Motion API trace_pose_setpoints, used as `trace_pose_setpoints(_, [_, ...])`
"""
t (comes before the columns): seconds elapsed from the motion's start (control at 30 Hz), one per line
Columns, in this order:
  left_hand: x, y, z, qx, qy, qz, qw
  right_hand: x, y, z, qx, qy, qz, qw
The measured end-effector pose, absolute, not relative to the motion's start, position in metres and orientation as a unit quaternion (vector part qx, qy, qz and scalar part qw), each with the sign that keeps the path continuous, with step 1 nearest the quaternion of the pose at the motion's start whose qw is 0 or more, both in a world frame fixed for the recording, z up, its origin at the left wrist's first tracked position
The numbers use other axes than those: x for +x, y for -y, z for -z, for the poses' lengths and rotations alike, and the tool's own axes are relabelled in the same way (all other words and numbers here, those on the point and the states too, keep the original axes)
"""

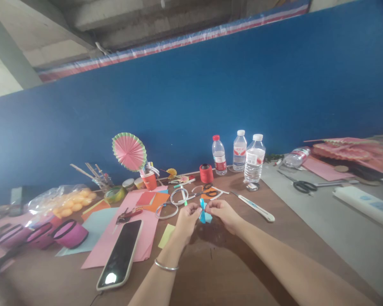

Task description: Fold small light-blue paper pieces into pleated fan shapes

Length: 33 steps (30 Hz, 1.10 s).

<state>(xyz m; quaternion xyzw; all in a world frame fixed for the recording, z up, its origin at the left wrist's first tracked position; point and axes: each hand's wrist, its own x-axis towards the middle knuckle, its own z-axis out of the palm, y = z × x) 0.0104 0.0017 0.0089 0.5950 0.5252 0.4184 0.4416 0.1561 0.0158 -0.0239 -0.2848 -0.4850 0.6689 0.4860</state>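
A small blue folded paper piece (202, 211) is held upright between my two hands, above the brown table (207, 263). My left hand (189, 216) pinches its left side, and a silver bangle circles that wrist. From the right, the fingertips of my right hand (222, 213) are closed on the same piece. A pale blue bit of paper (208, 218) shows just below and behind it. Black-handled scissors (207, 192) lie on orange paper beyond my hands, beside loops of white cord (179, 196).
A phone (120, 253) rests on pink paper (147, 246) at the left. A white utility knife (257, 208) lies to the right. Bottles (254, 159), a red spool (206, 174) and a cup holding a pink paper fan (129, 151) stand along the blue wall.
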Motion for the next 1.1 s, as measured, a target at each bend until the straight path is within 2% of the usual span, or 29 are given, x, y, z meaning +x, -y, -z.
trace_pose_setpoints(0.3, [0.010,0.001,-0.010,0.592,-0.499,-0.416,0.477,0.156,-0.017,0.024,-0.311,0.518,-0.636,0.481])
trace_pose_setpoints(0.43, [0.011,0.007,-0.021,0.619,-0.470,-0.384,0.498,0.163,-0.020,0.025,-0.315,0.580,-0.626,0.416])
trace_pose_setpoints(0.57, [0.011,0.012,-0.032,0.670,-0.461,-0.338,0.473,0.172,-0.022,0.024,-0.293,0.619,-0.637,0.354])
trace_pose_setpoints(0.73, [0.012,0.014,-0.038,0.692,-0.482,-0.314,0.437,0.177,-0.026,0.024,-0.298,0.593,-0.653,0.363])
trace_pose_setpoints(0.93, [0.011,0.013,-0.034,0.679,-0.480,-0.304,0.464,0.176,-0.033,0.031,-0.325,0.608,-0.615,0.382])
trace_pose_setpoints(1.1, [0.008,0.016,-0.037,0.708,-0.454,-0.249,0.481,0.183,-0.031,0.027,-0.269,0.619,-0.652,0.347])
